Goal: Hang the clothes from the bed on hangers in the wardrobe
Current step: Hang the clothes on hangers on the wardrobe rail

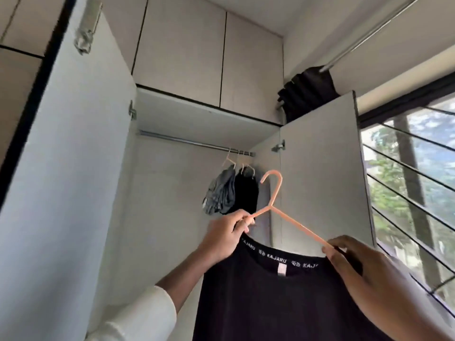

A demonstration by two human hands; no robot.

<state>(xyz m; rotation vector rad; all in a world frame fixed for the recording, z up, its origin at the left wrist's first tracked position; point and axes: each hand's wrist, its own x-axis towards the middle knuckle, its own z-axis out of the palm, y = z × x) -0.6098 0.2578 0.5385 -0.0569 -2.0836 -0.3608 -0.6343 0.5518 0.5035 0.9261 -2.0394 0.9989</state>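
Fingers (pixel 242 219) of the left hand (pixel 221 238) pinch the left end of a peach plastic hanger (pixel 290 221), thumb and fingertips closed on the thin bar just above the waistband. On the other side, the right hand (pixel 354 264) curls its fingers around the hanger's right end together with the fabric there. Between the two hands hangs a black garment (pixel 270 303), its elastic waistband printed with white lettering, a small pale tag sewn below the band. The hanger sits tilted, its left arm higher than its right, and its hook (pixel 272 177) points up toward the wardrobe, well below the rod.

A white sleeve (pixel 138 316) covers the left forearm.

Beyond the hands, the wardrobe stands open, with its left door (pixel 73 168) and right door (pixel 320 180) swung outward. A metal rod (pixel 187 142) runs across the top of the compartment. At its right end hang a grey garment (pixel 219 195) and a second black garment (pixel 246 195) on pale hangers, close together. Closed upper cabinets (pixel 209 50) sit above the wardrobe. To the right is a window with slanted bars (pixel 406 173), and a dark curtain (pixel 305 92) is bunched at the end of a curtain rod (pixel 369 33).
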